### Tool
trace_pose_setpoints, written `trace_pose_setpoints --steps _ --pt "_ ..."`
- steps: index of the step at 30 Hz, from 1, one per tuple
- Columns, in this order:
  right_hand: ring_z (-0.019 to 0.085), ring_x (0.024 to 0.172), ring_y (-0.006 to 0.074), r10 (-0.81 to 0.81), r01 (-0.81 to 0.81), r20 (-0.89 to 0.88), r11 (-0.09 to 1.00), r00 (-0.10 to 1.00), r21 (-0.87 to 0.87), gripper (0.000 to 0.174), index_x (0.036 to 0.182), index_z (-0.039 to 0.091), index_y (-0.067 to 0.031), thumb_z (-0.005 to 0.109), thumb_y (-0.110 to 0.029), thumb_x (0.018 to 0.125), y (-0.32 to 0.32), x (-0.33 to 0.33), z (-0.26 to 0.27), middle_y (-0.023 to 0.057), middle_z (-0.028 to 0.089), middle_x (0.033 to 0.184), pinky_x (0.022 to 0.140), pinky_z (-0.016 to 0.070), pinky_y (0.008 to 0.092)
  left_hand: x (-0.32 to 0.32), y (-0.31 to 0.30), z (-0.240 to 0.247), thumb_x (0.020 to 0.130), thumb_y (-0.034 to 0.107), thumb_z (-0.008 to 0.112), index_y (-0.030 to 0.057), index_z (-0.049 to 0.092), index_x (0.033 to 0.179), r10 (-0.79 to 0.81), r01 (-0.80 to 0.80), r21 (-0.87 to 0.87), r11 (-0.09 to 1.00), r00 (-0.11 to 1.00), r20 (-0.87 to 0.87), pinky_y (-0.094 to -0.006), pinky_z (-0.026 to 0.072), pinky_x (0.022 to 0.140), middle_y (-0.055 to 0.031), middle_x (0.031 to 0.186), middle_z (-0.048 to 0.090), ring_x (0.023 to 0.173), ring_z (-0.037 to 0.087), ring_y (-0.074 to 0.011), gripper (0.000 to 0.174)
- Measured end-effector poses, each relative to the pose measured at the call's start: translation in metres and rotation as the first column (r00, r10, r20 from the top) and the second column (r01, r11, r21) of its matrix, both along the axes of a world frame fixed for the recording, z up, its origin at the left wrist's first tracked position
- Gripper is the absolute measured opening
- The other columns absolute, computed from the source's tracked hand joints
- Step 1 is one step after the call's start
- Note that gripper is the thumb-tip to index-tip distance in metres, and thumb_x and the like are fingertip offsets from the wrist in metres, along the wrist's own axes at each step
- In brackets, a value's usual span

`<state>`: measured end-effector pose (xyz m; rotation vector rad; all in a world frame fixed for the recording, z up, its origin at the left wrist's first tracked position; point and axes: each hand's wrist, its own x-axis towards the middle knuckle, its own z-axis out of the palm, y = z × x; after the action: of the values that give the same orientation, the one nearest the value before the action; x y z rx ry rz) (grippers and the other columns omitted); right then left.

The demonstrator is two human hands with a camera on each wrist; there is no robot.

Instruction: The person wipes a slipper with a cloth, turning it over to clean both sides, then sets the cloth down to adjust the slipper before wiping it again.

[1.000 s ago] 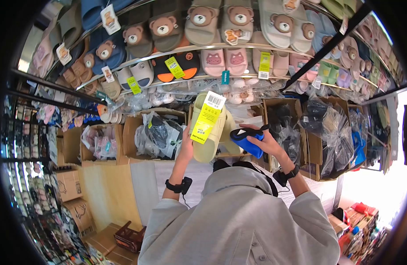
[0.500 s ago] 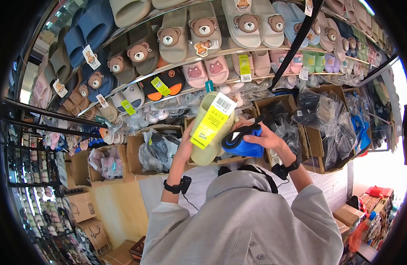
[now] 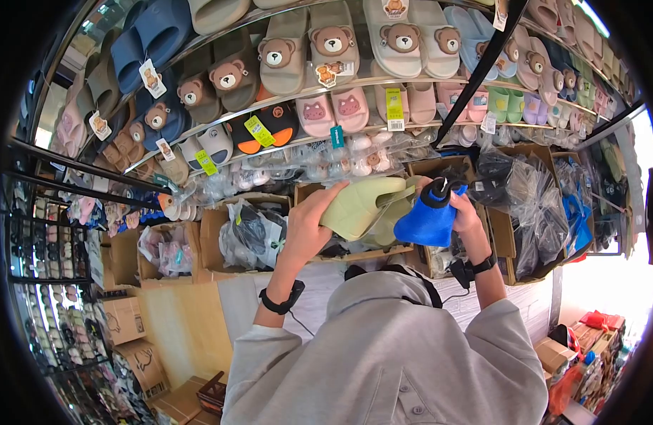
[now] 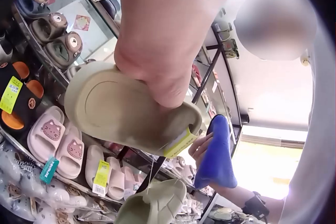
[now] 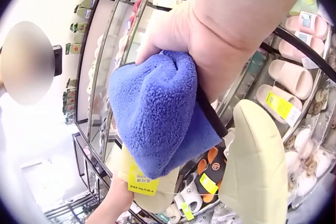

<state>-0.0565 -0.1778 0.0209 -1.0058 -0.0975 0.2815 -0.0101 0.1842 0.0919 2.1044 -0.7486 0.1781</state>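
My left hand (image 3: 307, 225) grips a pale green slipper (image 3: 355, 207), tilted on its side; in the left wrist view the thumb presses on the slipper (image 4: 115, 109), which has a yellow tag (image 4: 179, 142). A second green slipper (image 4: 152, 203) hangs below it, and shows at the right in the right wrist view (image 5: 254, 166). To the right, my right hand (image 3: 468, 216) holds a folded blue cloth (image 3: 427, 221) with a black edge. The fluffy blue cloth (image 5: 155, 111) covers most of its fingertips in the right wrist view.
Shelves of slippers (image 3: 333, 42) rise in front, with bagged pairs below. Open cardboard boxes (image 3: 212, 230) with plastic-wrapped goods stand in a row behind the hands. A black rack post (image 3: 475, 71) slants at the right.
The green slipper has turned from upright, tag facing the head camera, onto its side. The right hand has moved right with the blue cloth, away from the slipper.
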Motion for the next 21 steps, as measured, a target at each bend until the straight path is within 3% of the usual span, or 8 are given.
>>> trace_pose_setpoints --steps 3,6,9,12,21 --pt "0.064 0.107 0.0244 0.073 -0.067 0.111 0.996 0.991 -0.060 0.060 0.117 0.069 0.0029 0.074 -0.052 0.093 0.010 0.001 0.042 0.0206 0.060 0.127 0.092 0.0538 0.0362 -0.001 -0.001 0.004 0.076 -0.009 0.066 0.0175 0.066 0.146 0.025 -0.042 0.110 0.993 0.988 0.152 -0.0441 0.0593 0.083 -0.0119 0.110 0.074 0.095 0.072 -0.0356 0.075" --pt "0.067 0.115 0.0230 0.201 -0.185 0.238 0.979 0.950 -0.088 0.068 0.129 0.066 0.0078 0.075 -0.050 0.094 0.006 0.008 0.048 0.0194 0.065 0.133 0.102 0.0536 0.0364 -0.002 -0.002 0.007 0.076 -0.008 0.067 0.0195 0.065 0.148 0.025 -0.067 0.191 0.979 0.976 0.215 -0.0438 0.0595 0.082 -0.0104 0.108 0.073 0.093 0.072 -0.0327 0.077" --pt "0.067 0.115 0.0245 0.262 -0.229 0.281 0.962 0.923 -0.146 0.062 0.118 0.072 0.0063 0.074 -0.051 0.094 0.011 0.007 0.061 0.0228 0.061 0.138 0.102 0.0523 0.0351 -0.002 -0.001 0.008 0.075 -0.008 0.068 0.0205 0.064 0.150 0.006 -0.075 0.253 0.965 0.965 0.263 -0.0429 0.0597 0.082 -0.0092 0.108 0.073 0.093 0.072 -0.0312 0.080" --pt "0.067 0.115 0.0265 0.243 -0.209 0.298 0.967 0.923 -0.143 0.059 0.113 0.075 0.0053 0.074 -0.051 0.094 0.020 0.007 0.068 0.0255 0.058 0.144 0.102 0.0532 0.0372 -0.001 -0.001 0.008 0.073 -0.009 0.070 0.0199 0.064 0.149 -0.015 -0.064 0.270 0.961 0.959 0.284 -0.0424 0.0599 0.080 -0.0091 0.110 0.073 0.094 0.072 -0.0313 0.082" --pt "0.070 0.119 0.0295 0.233 -0.237 0.197 0.971 0.952 -0.001 0.060 0.119 0.074 0.0068 0.076 -0.047 0.093 0.022 0.002 0.060 0.0295 0.052 0.153 0.101 0.0584 0.0414 -0.005 0.004 0.007 0.072 -0.008 0.068 0.0193 0.062 0.151 0.001 -0.055 0.248 0.967 0.977 0.212 -0.0430 0.0598 0.080 -0.0094 0.106 0.072 0.091 0.072 -0.0320 0.084"
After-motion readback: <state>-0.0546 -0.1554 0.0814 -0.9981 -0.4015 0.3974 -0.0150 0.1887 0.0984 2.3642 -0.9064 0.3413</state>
